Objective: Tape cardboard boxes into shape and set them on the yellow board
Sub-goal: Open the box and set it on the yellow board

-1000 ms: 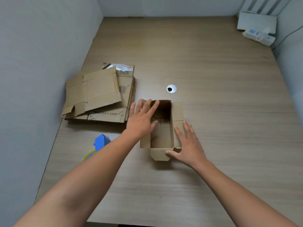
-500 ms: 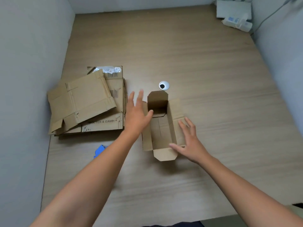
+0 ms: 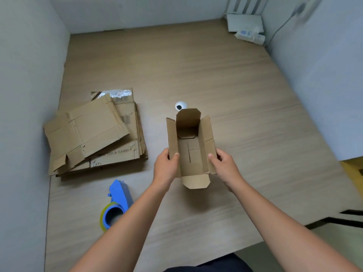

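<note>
A small open cardboard box (image 3: 189, 152) is held at the middle of the wooden table (image 3: 235, 91), its four top flaps standing open. My left hand (image 3: 166, 166) grips its left wall, thumb inside. My right hand (image 3: 225, 165) grips the right wall the same way. A blue tape dispenser (image 3: 115, 205) with a roll of tape lies to the near left. A strip of yellow board (image 3: 353, 169) shows at the right edge, below the table.
A stack of flattened cardboard boxes (image 3: 94, 134) lies at the left by the wall. A round cable hole (image 3: 180, 106) sits just beyond the box. White devices (image 3: 246, 26) rest in the far right corner. Grey walls enclose the left, back and right.
Both hands moved from lying flat on the box's flaps to gripping its side walls. The flaps have sprung up, and the box has come nearer to me. The view shifted back.
</note>
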Tool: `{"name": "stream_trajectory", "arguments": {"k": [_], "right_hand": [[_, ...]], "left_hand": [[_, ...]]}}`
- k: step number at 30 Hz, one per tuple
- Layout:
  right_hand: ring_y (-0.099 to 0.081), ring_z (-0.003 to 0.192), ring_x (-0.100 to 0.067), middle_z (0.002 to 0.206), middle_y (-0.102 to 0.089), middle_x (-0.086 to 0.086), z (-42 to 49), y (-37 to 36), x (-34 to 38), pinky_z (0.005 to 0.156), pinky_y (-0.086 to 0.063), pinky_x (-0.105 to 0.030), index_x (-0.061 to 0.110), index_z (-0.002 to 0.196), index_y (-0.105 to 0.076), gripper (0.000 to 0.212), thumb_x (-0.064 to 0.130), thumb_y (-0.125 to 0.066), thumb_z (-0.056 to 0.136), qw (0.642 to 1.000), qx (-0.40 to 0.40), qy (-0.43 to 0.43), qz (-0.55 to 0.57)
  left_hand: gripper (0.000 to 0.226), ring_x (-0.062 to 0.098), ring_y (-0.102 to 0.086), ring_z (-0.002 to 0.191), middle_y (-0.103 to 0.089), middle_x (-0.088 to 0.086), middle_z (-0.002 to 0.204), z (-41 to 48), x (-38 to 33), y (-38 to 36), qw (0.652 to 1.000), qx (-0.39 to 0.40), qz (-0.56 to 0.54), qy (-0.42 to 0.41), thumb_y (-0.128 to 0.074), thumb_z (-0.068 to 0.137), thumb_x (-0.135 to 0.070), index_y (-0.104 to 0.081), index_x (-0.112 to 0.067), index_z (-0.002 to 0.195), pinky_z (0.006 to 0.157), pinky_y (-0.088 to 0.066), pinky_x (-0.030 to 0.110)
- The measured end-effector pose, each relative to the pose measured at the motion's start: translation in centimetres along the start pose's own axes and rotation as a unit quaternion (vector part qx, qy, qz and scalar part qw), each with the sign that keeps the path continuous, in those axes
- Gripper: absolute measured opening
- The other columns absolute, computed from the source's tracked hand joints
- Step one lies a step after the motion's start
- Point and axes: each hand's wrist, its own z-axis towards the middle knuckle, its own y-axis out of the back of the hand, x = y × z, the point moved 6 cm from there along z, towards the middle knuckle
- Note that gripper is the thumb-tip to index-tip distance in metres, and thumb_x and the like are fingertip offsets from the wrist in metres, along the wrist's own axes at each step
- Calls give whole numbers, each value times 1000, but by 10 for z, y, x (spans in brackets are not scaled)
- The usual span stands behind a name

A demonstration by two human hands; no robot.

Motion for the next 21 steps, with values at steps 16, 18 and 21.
{"name": "stream_trajectory", "arguments": {"k": [16, 18, 21], "right_hand": [[-69, 91, -19, 95, -73, 0, -166, 292, -115, 82, -58, -39, 22, 101, -69, 16, 23, -53, 102, 939, -312, -50, 134], [-66, 79, -24, 86, -68, -9, -201, 342, -148, 77, -55, -38, 14, 107, -67, 19, 25, -52, 102, 926, -343, -63, 146], [-29, 51, -18, 58, -33, -2, -247, 422, -194, 63, -20, -33, 10, 76, -47, 28, 23, -51, 101, 901, -399, -80, 151]], "left_hand": [[13, 17, -67, 87, -72, -5, 91, -155, -105, -292, 943, 271, 125, -149, -53, 96, -29, -66, -27, 100, 75, -53, 35], [19, 11, -65, 87, -71, -11, 91, -190, -112, -348, 925, 302, 143, -178, -53, 99, -38, -68, -28, 102, 73, -49, 30], [30, 8, -61, 107, -68, -11, 117, -233, -123, -432, 892, 316, 204, -251, -49, 104, -44, -66, -28, 123, 88, -48, 30]]}}
